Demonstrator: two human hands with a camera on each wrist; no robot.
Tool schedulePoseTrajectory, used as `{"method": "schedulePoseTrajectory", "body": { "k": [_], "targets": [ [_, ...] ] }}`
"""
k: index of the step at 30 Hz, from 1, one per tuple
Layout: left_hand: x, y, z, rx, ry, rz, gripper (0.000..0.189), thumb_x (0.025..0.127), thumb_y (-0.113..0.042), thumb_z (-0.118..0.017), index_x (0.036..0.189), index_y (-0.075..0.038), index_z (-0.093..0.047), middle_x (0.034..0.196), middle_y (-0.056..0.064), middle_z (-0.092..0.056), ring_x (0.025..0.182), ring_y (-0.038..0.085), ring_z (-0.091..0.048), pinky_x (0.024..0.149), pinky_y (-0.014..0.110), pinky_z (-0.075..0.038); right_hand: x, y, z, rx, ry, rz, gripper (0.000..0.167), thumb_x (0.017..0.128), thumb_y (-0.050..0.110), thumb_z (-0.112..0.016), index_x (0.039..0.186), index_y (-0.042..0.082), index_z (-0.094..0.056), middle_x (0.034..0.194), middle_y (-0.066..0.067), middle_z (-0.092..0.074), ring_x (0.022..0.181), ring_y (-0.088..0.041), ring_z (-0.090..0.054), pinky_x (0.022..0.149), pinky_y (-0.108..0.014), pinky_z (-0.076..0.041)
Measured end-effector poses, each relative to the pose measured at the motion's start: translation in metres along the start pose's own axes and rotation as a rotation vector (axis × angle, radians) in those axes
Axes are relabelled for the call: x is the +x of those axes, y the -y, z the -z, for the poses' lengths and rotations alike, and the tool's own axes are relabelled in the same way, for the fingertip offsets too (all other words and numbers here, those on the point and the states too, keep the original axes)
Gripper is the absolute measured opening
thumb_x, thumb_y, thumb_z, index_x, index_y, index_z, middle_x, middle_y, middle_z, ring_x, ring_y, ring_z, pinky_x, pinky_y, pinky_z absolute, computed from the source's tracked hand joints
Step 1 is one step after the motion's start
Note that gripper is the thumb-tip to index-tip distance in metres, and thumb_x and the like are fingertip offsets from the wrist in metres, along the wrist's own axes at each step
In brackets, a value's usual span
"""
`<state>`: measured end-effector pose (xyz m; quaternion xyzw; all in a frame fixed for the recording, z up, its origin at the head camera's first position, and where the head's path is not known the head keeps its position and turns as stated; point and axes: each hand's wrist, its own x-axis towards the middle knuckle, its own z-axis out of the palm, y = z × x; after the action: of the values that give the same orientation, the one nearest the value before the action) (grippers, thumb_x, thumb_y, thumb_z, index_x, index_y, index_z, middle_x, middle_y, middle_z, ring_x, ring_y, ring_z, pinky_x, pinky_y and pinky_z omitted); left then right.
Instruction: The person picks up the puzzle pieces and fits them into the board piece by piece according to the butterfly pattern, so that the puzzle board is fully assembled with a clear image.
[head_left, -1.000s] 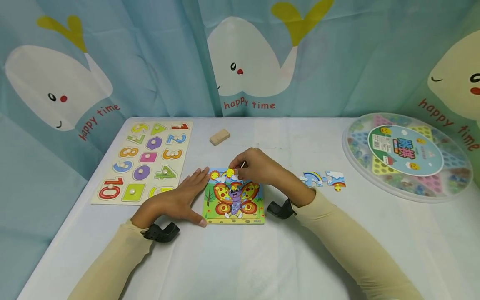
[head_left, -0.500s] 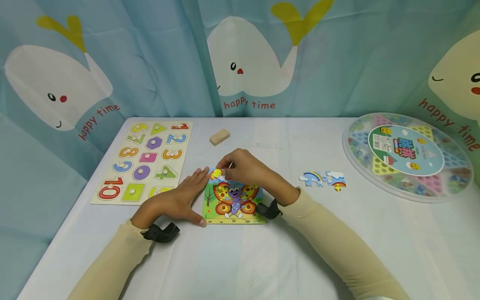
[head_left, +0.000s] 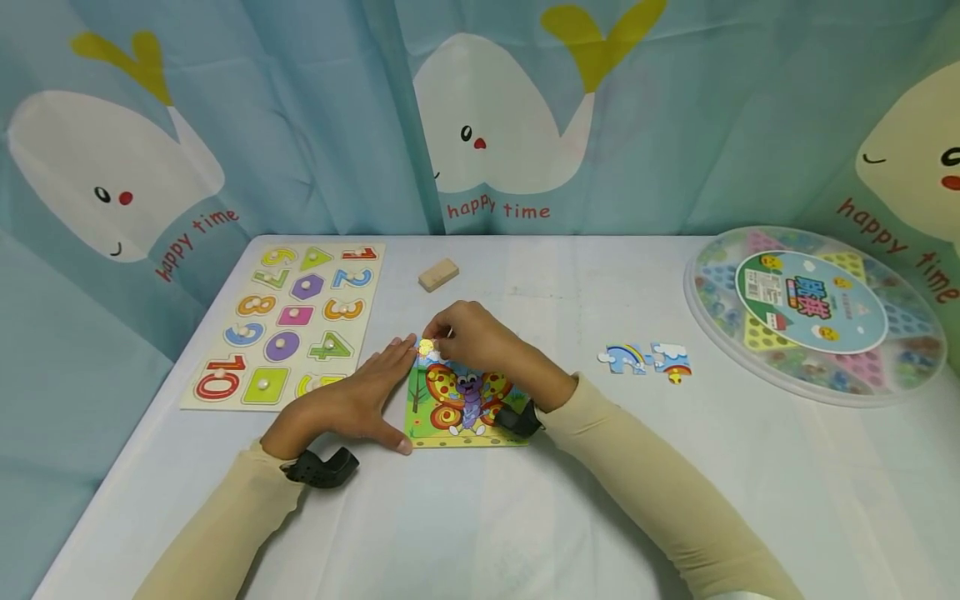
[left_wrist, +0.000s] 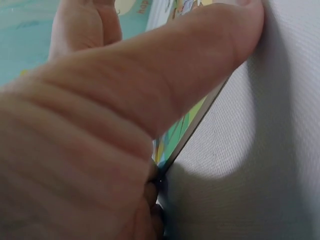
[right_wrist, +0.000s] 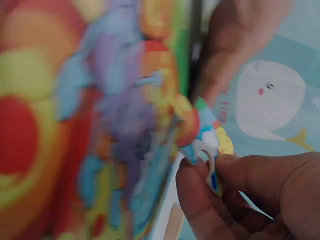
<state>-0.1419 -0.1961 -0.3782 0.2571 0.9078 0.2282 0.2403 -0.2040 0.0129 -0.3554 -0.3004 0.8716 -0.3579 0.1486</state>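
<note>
A square butterfly jigsaw puzzle (head_left: pixel 450 442) lies flat on the table in front of me. My left hand (head_left: pixel 352 404) is spread along its left side, fingertips by the upper left corner and thumb at the lower left one. In the left wrist view, the thumb (left_wrist: pixel 200 55) stretches across the board's edge. Between thumb and fingers, my right hand (head_left: pixel 480 337) pinches a jigsaw piece (right_wrist: pixel 209 135) with a yellow sun and white cloud on it. In the right wrist view this piece is tilted, close to the puzzle's upper left corner. My right hand hides the puzzle's upper right part.
To the right lie two rainbow jigsaw pieces, a left one (head_left: pixel 626 358) and a right one (head_left: pixel 671 358). A number and shape peg board (head_left: pixel 262 354) stands left, partly behind my left hand. Further back are a small wooden block (head_left: pixel 438 275) and a round clear-lidded game box (head_left: pixel 813 312).
My right hand has moved left along the puzzle's top edge, carrying the sun piece to the upper left corner. The left hand has stayed in place.
</note>
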Motion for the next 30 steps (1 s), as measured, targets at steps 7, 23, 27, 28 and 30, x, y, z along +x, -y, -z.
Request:
{"method": "schedulePoseTrajectory", "body": {
  "k": [7,23,27,28,30],
  "targets": [
    [0.0007,-0.0004,0.0002,0.013,-0.001,-0.004,0.130,0.067,-0.048,-0.086,0.156,-0.004,-0.002,0.163,0.006,0.007,0.147,0.023,0.010,0.117,0.046,-0.002,0.0011,0.0036,-0.0061,-0.150,-0.018,0.027,0.020,0.094,0.002,-0.060,0.110,-0.001,-0.071,0.102,-0.009,-0.069,0.088,-0.015,-0.062,0.079,-0.027,-0.051],
    [0.0000,-0.0012,0.0002,0.020,-0.006,0.006,0.128,0.067,-0.045,-0.087,0.156,-0.004,-0.003,0.162,0.006,0.008,0.147,0.023,0.010,0.117,0.047,-0.002,0.0071,0.0004,-0.0050,-0.093,-0.025,-0.032,0.012,0.091,0.001,-0.063,0.099,0.001,-0.073,0.089,-0.005,-0.068,0.077,-0.015,-0.060,0.069,-0.025,-0.050],
    [-0.0004,-0.0012,0.0005,0.021,-0.009,0.002,0.129,0.067,-0.045,-0.087,0.156,-0.004,-0.003,0.163,0.007,0.008,0.147,0.024,0.010,0.117,0.048,-0.003,0.0090,0.0002,-0.0054,-0.092,-0.014,-0.041,0.013,0.091,0.001,-0.063,0.099,0.001,-0.073,0.090,-0.005,-0.068,0.079,-0.015,-0.060,0.070,-0.025,-0.050],
    [-0.0006,-0.0011,0.0007,0.020,-0.010,-0.001,0.129,0.067,-0.045,-0.087,0.156,-0.003,-0.003,0.163,0.007,0.007,0.147,0.025,0.010,0.117,0.048,-0.002,0.0094,0.0002,-0.0056,-0.094,-0.011,-0.043,0.013,0.091,0.001,-0.063,0.099,0.001,-0.073,0.090,-0.005,-0.068,0.079,-0.015,-0.060,0.070,-0.025,-0.050],
    [-0.0007,-0.0008,0.0008,0.019,-0.011,-0.007,0.129,0.068,-0.045,-0.086,0.155,-0.002,-0.003,0.163,0.008,0.007,0.147,0.025,0.010,0.117,0.048,-0.003,0.0101,-0.0001,-0.0060,-0.102,-0.007,-0.047,0.013,0.091,0.001,-0.063,0.099,0.001,-0.073,0.090,-0.006,-0.067,0.079,-0.016,-0.060,0.071,-0.026,-0.050]
  ]
}}
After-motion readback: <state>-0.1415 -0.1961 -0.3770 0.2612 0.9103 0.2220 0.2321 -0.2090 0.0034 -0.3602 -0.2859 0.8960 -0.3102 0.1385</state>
